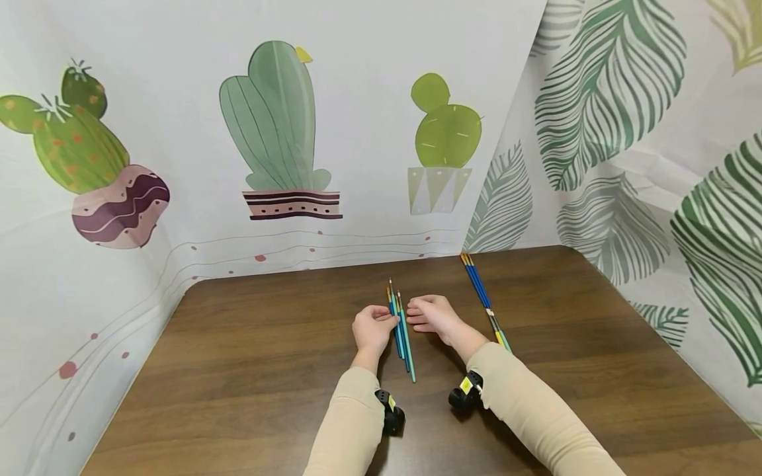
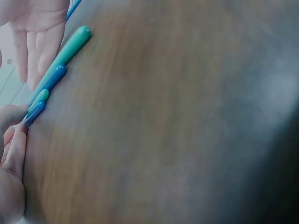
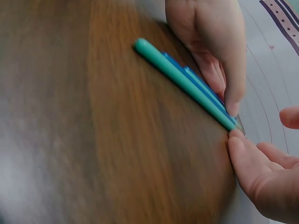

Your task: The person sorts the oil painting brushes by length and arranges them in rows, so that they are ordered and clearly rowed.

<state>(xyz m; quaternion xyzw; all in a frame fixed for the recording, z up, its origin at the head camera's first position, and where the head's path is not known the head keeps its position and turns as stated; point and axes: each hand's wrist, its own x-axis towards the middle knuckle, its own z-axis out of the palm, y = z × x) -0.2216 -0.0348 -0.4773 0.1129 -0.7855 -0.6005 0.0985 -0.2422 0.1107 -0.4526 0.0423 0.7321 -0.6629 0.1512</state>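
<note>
Apparently, the sorting is only partway along, as I judge it. A bunch of blue and teal paintbrushes (image 1: 409,354) lies on the counter (image 1: 268,357), side by side but with staggered ends, so the evening-up looks undone. The left grip (image 1: 372,329) is nearly closed, thumb and fingers pinching the bunch toward its bristle end. The right grip (image 1: 437,316) is empty, fingers extended just beside it; I can't tell whether they touch. Farther right, blue brushes (image 1: 477,284) lie well apart, beyond the right sleeve (image 1: 530,403).

On the table (image 1: 256,370), paintbrushes (image 1: 405,342) lie left of other paintbrushes (image 1: 479,283).
</note>
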